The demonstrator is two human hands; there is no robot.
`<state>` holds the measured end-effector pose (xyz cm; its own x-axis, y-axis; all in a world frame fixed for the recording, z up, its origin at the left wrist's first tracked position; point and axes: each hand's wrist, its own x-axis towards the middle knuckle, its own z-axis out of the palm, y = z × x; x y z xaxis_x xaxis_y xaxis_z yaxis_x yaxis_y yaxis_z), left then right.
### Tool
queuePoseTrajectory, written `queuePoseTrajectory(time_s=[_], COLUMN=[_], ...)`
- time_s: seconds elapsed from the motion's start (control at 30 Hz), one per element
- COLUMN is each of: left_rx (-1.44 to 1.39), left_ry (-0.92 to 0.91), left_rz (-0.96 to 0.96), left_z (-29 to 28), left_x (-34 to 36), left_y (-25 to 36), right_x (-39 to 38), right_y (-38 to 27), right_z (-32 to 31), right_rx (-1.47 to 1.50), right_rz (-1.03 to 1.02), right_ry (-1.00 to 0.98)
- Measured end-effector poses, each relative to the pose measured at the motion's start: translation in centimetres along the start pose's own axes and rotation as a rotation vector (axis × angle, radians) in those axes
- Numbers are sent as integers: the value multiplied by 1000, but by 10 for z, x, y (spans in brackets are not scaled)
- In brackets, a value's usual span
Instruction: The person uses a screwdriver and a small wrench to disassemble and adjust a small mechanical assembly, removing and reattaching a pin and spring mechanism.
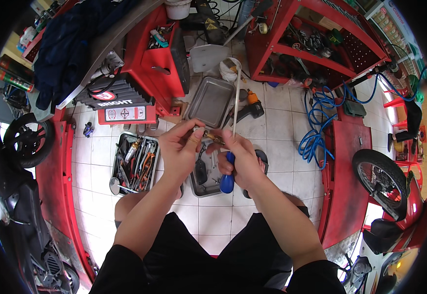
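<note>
My right hand (245,159) is wrapped round the blue handle of a long screwdriver (227,182), its steel shaft pointing away from me. The thumb and forefinger of that hand also reach a small brass-coloured part (214,135). My left hand (180,147) is closed in a pinch at the other end of this part; the fingers hide much of it, so its kind is unclear. Below both hands, a grey metal tray (208,192) on the floor holds a dark oblong piece and a few small metal parts.
A tray of pliers and other hand tools (147,166) stands at my left. Ahead lie a shallow metal pan (212,103), an orange-and-black power tool (252,104) and a white bucket (228,73). Blue hose (316,130) coils at right. Red motorcycle lifts (347,181) flank me.
</note>
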<state>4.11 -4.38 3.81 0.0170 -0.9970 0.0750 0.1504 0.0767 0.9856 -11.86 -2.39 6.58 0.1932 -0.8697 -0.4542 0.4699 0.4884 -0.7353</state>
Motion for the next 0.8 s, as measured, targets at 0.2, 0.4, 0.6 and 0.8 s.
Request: queuePoseTrajectory(time_s=[0.2,0.4,0.6,0.8], left_rx=[0,-9,17,-248], left_ry=[0,-4,3,278], left_rz=[9,-19,-12,-156], left_z=[3,2,-2,-19], left_x=[0,0,1,24], left_y=[2,2,4,4], right_x=[2,1,3,40], right_y=[11,2,13,46], right_z=[-9,-7,-11,-60], right_rx=[-151,89,24,-691], right_rz=[42,69,-35,-455], right_ry=[-71,-93,-2,314])
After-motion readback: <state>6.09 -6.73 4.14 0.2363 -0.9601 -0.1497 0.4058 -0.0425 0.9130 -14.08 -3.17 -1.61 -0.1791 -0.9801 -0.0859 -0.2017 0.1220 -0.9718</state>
